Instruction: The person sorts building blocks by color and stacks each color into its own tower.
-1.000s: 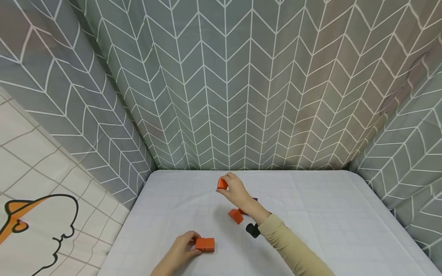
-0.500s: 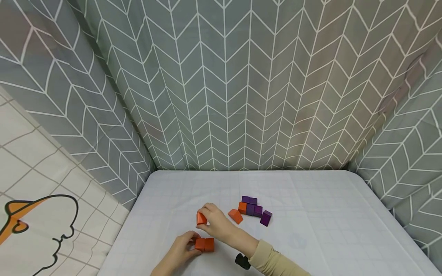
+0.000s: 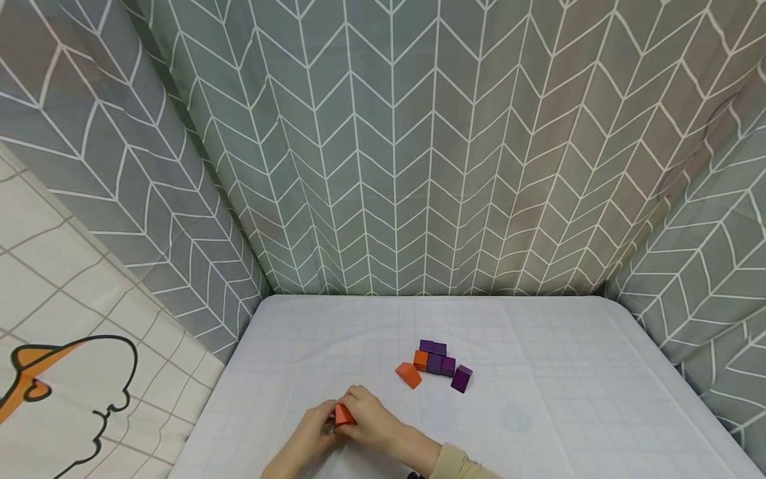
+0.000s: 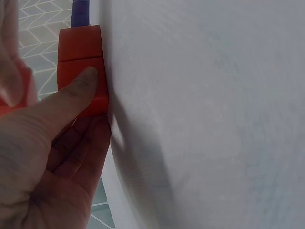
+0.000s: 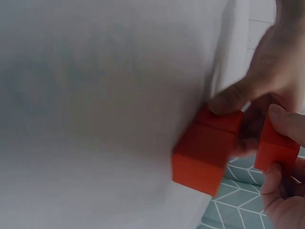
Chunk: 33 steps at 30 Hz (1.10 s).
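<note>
My left hand (image 3: 302, 432) pinches one of two red-orange cubes that stand side by side on the white table. In the left wrist view its thumb lies across the nearer cube (image 4: 71, 77), and the second cube (image 4: 80, 43) adjoins it. My right hand (image 3: 376, 420) holds another red-orange block (image 3: 344, 415) between thumb and fingers, close over the pair. That block (image 5: 276, 149) shows apart from the cubes (image 5: 200, 160) in the right wrist view. From the head, my right hand and its block hide the pair.
Farther back on the table (image 3: 538, 372) lie a loose orange wedge-like block (image 3: 409, 374), an orange cube (image 3: 421, 360) and several purple blocks (image 3: 434, 363) in a cluster. One purple block (image 3: 461, 378) sits a little apart at right. A patterned curtain (image 3: 419, 199) hangs behind.
My right hand has come from the far part of the table, toward me and left, carrying the red-orange block to the left hand. The left hand has stayed at the cubes.
</note>
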Each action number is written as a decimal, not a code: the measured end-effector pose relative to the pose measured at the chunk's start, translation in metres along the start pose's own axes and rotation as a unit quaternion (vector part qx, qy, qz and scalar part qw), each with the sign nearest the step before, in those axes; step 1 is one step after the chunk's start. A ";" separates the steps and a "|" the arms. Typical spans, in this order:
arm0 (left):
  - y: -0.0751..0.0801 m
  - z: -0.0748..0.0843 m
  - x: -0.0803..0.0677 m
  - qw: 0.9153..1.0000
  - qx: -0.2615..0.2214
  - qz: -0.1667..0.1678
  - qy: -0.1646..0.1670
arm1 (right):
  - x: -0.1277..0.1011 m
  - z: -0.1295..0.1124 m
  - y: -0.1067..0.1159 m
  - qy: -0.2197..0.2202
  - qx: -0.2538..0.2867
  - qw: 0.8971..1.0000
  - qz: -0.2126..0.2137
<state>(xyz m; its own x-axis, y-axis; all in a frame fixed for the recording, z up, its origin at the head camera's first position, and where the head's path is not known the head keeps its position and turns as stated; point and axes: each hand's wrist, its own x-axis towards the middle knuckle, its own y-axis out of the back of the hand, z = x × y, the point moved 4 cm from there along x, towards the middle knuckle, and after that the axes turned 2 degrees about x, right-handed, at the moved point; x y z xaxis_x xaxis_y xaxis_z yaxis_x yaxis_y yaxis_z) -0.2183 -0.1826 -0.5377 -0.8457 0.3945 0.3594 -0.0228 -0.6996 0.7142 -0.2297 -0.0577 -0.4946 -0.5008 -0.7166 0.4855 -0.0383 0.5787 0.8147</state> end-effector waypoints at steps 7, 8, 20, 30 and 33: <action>0.000 0.000 0.000 0.999 0.014 0.016 -0.024 | -0.007 0.000 -0.012 0.004 0.012 1.000 0.010; 0.001 0.000 -0.001 0.999 0.015 0.017 -0.025 | -0.007 0.000 -0.013 0.000 0.017 1.000 0.009; -0.001 0.000 -0.001 1.000 -0.001 0.007 -0.009 | -0.001 0.004 -0.014 -0.069 0.014 0.996 -0.047; -0.001 -0.002 0.000 1.000 0.004 -0.006 0.003 | 0.007 0.001 -0.011 -0.081 -0.065 0.991 -0.083; -0.001 -0.002 0.000 1.000 0.009 -0.008 0.013 | 0.008 0.001 -0.011 -0.092 -0.072 0.988 -0.100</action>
<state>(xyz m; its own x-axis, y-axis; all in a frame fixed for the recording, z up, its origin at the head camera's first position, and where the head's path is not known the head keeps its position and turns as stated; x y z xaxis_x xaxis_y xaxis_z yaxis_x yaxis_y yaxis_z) -0.2193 -0.1832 -0.5398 -0.8585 0.3907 0.3320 -0.0279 -0.6821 0.7307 -0.2339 -0.0696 -0.5004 -0.6452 -0.7201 0.2552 -0.0358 0.3622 0.9314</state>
